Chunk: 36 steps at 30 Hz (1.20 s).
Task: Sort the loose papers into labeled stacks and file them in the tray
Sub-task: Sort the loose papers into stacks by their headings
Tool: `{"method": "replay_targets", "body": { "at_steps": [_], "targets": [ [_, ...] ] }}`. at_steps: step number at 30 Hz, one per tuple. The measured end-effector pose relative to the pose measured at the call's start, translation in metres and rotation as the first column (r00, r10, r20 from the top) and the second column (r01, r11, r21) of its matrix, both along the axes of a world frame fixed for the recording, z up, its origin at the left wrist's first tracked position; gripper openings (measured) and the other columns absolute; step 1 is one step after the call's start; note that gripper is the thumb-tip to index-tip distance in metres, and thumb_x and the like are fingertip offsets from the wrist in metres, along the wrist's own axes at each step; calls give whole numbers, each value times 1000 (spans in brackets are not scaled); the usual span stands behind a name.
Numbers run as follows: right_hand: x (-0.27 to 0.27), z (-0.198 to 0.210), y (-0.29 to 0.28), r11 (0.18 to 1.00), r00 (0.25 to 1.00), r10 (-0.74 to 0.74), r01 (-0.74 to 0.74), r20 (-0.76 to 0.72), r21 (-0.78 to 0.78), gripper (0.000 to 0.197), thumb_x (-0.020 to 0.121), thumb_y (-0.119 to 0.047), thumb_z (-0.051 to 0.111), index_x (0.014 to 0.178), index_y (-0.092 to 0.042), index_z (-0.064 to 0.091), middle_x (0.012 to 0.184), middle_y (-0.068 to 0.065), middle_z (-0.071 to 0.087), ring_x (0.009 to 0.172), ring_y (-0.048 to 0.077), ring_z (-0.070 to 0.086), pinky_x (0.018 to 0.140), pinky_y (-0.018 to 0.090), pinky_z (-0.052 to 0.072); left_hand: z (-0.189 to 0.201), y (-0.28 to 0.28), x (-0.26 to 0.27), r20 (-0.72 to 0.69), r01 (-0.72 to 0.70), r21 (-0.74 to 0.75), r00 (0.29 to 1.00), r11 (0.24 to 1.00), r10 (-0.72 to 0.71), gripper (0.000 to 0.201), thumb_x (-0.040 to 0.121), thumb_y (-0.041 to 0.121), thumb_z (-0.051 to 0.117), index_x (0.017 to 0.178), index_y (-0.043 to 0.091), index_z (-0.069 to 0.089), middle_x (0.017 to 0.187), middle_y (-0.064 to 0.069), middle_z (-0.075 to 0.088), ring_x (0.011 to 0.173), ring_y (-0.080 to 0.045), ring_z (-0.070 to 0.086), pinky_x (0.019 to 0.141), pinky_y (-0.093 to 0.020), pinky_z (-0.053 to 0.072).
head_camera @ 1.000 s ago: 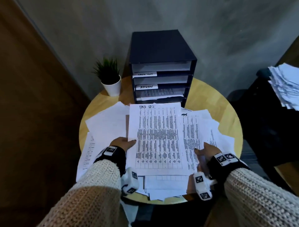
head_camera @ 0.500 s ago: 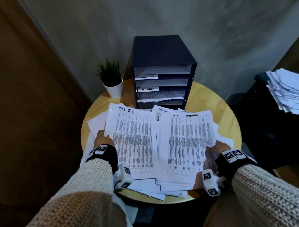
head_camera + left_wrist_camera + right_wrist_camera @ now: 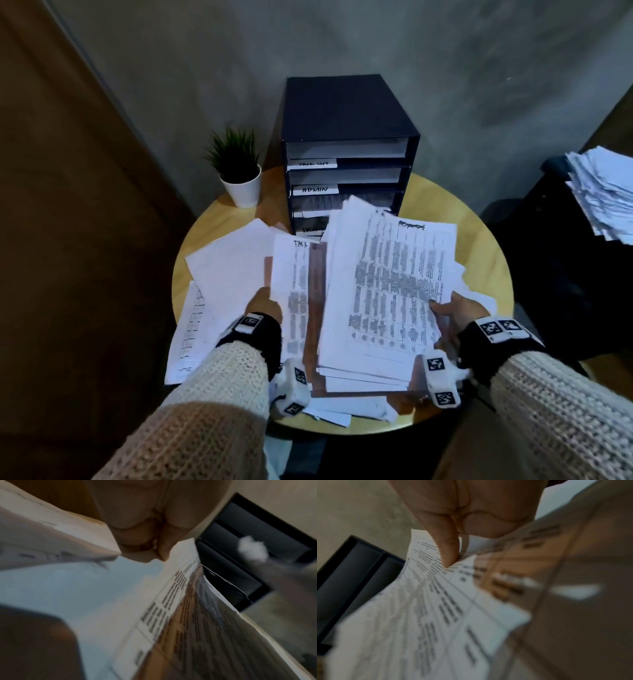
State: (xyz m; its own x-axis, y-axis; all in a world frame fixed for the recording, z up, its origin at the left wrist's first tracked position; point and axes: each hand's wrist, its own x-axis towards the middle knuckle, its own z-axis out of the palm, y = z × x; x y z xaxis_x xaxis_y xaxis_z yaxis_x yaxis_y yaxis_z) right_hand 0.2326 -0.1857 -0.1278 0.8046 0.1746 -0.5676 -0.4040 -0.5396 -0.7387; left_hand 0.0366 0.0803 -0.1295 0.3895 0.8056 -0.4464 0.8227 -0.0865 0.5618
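White paper stack pinched by right hand; left hand grips printed sheet w/ thumb on top.

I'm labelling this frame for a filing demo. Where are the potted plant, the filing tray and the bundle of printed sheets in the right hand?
potted plant [image 3: 242,187], head view, white pot.
filing tray [image 3: 342,109], head view, dark top panel.
bundle of printed sheets [image 3: 394,284], head view, top sheet's table.

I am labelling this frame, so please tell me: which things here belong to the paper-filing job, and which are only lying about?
Job:
- white printed paper stack, held by right hand
- printed sheet, held by left hand
- dark blue labelled filing tray

Lying about:
- small green plant in white pot
- round wooden table
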Motion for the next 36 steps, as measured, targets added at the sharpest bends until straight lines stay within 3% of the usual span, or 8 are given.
{"method": "replay_targets", "body": {
  "at_steps": [3,7,14,21,25,30,34,36],
  "targets": [
    [-2,3,8,946,973,228,-215,27,-243,64,92,-24,60,146,-7,30,147,12,39,129,33,44,104,37,40,-10,-21,12,-16,182,5,983,983,-181,39,96,13,45,134,10,46,135,-16,52,121,-32,51,96,-29,41],
    [-10,5,16,798,886,462,-403,27,-447,57,94,-34,54,142,-8,36,145,11,43,130,27,45,98,28,38,-20,-24,15,-36,184,72,983,980,-182,39,88,30,55,126,28,58,129,-11,53,115,-32,54,101,-36,44],
    [-14,-1,23,778,896,443,-405,-36,-480,68,92,-42,55,144,-3,33,147,11,39,133,26,41,97,28,38,-6,-28,15,139,186,-98,975,978,-171,51,97,21,48,145,11,35,149,-9,37,136,-23,38,107,-24,30],
    [-16,-2,25,752,897,442,-371,-2,-545,67,96,-43,45,144,-1,25,148,11,35,135,24,39,102,26,37,17,-48,13,347,171,-148,932,974,-110,38,98,26,48,132,10,54,142,-7,48,131,-20,43,98,-16,30],
    [-18,-4,25,727,888,458,-399,-40,-559,71,96,-42,47,146,-1,20,152,11,29,138,26,35,106,29,35,27,-65,14,483,239,-276,872,931,-81,35,92,23,59,126,14,60,116,3,61,109,-15,55,94,-24,39],
    [-18,-4,25,724,890,456,-380,-15,-576,70,96,-44,46,146,-1,21,151,11,32,136,25,37,104,29,36,27,-74,22,402,278,-123,892,953,-209,28,94,27,55,118,19,64,110,-4,66,99,-19,60,82,-20,40],
    [-21,-6,25,709,880,474,-378,5,-595,64,96,-41,46,142,-1,28,145,12,39,133,25,41,101,27,38,9,-49,17,-22,325,149,945,934,-325,37,98,26,38,132,20,52,134,-14,50,123,-30,47,102,-32,39],
    [-21,-7,26,703,875,485,-387,3,-597,61,96,-40,47,140,-1,30,143,13,41,131,25,43,98,27,38,3,-40,12,-93,346,152,937,926,-335,40,98,29,37,137,25,45,143,-14,41,131,-30,39,109,-34,32]
  ]
}}
